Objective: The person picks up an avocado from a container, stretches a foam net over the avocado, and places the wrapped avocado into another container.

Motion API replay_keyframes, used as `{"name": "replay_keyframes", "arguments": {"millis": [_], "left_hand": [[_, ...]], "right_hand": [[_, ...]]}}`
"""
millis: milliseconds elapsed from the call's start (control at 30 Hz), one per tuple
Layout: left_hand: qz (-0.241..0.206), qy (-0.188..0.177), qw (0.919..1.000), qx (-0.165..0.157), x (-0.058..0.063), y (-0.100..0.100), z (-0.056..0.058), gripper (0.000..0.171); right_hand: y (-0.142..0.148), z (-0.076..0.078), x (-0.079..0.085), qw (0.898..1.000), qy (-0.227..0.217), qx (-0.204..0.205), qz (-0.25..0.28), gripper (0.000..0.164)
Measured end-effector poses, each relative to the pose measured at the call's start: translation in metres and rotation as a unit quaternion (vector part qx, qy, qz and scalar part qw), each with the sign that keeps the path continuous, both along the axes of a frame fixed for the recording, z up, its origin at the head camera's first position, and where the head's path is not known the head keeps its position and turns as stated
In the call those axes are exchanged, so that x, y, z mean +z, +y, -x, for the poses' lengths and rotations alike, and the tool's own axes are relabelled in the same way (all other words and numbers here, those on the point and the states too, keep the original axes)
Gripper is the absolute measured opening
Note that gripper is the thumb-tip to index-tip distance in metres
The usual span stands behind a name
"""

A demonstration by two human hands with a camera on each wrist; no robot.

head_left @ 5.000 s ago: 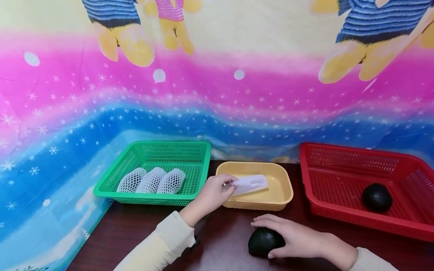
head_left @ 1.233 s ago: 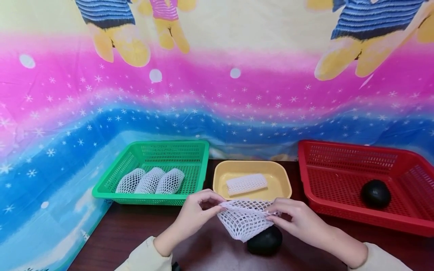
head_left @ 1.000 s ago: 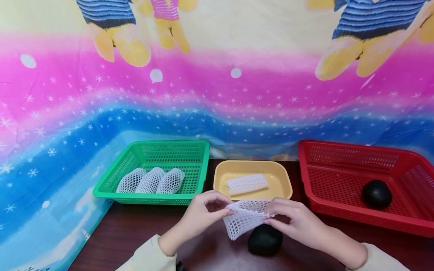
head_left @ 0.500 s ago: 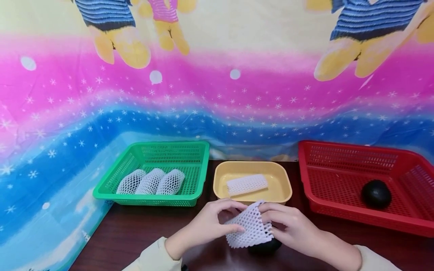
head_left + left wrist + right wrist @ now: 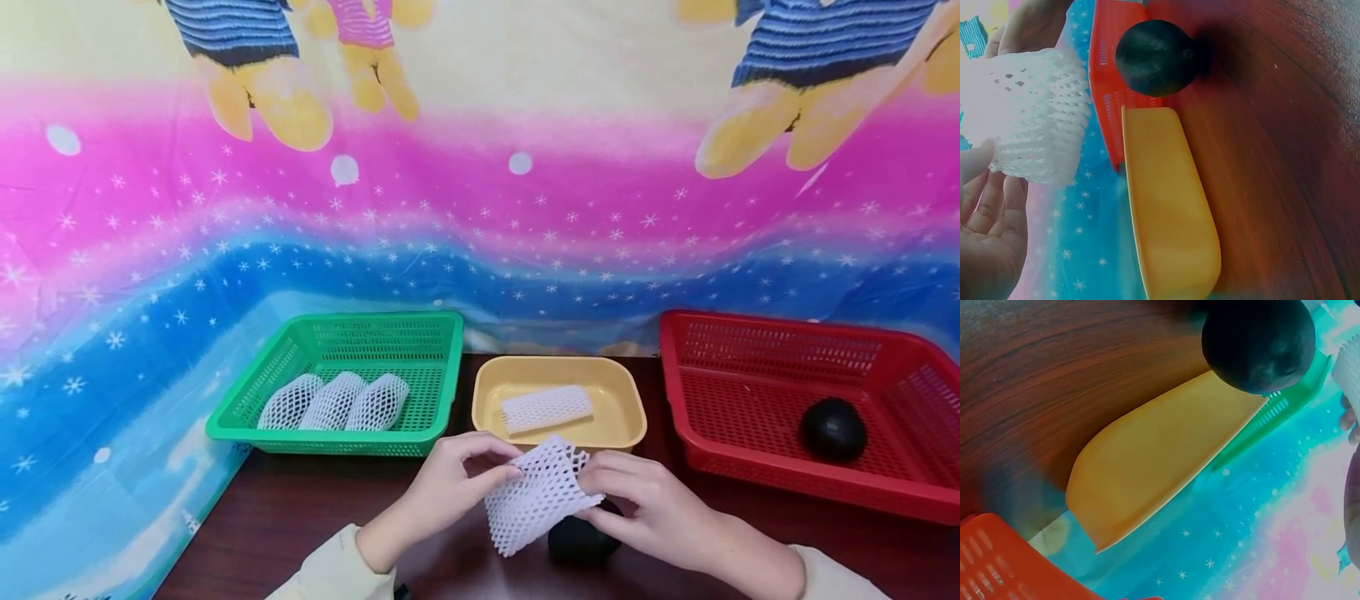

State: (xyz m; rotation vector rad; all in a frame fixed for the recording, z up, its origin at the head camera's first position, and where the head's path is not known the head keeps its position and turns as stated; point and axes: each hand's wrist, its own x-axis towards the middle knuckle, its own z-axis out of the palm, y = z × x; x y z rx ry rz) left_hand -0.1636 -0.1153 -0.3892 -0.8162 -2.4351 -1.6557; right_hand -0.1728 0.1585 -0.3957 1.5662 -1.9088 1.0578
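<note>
Both hands hold up a white foam fruit net (image 5: pixel 534 497) above the table. My left hand (image 5: pixel 453 483) pinches its left upper edge between thumb and fingers. At the net's right edge, near its mouth, my right hand (image 5: pixel 651 504) grips the mesh with bent fingers. A smooth, dark, rounded fruit, avocado-like (image 5: pixel 581 540), sits on the table just below and partly behind the net and right fingers. In the left wrist view, the same dark fruit (image 5: pixel 1156 57) looks greenish black. The right wrist view shows only part of the net (image 5: pixel 1349 372) at its edge.
A yellow tray (image 5: pixel 630 417) holding another foam net (image 5: pixel 547 408) stands behind the hands. To its left, a green basket (image 5: pixel 442 400) holds several net-covered pieces (image 5: pixel 330 403). On the right, a red basket (image 5: pixel 678 417) holds one dark fruit (image 5: pixel 834 429). A printed cloth hangs behind.
Earlier, my left hand reached into the tray and the right hand held the dark fruit. The net was lifted out and is now between both hands, turned and tilted.
</note>
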Motion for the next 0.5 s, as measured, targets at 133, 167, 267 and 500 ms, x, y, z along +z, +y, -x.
{"name": "replay_keyframes", "arguments": {"millis": [133, 167, 267, 500], "left_hand": [[-0.003, 0.002, 1.0, 0.006, 0.0, -0.003, 0.001, 0.012], [-0.004, 0.003, 1.0, 0.007, 0.001, -0.003, 0.001, 0.012], [-0.009, 0.006, 0.9999, 0.004, 0.0, -0.005, 0.001, 0.011], [0.011, 0.004, 0.9999, -0.004, -0.002, -0.004, 0.002, 0.009]], "right_hand": [[0.001, 0.0, -0.001, 1.0, 0.0, 0.0, -0.001, 0.011], [0.002, 0.0, -0.001, 1.0, 0.001, -0.004, -0.001, 0.011], [0.005, 0.0, -0.002, 1.0, -0.005, -0.014, -0.001, 0.01], [0.011, 0.001, -0.003, 0.999, -0.015, -0.033, -0.027, 0.009]]}}
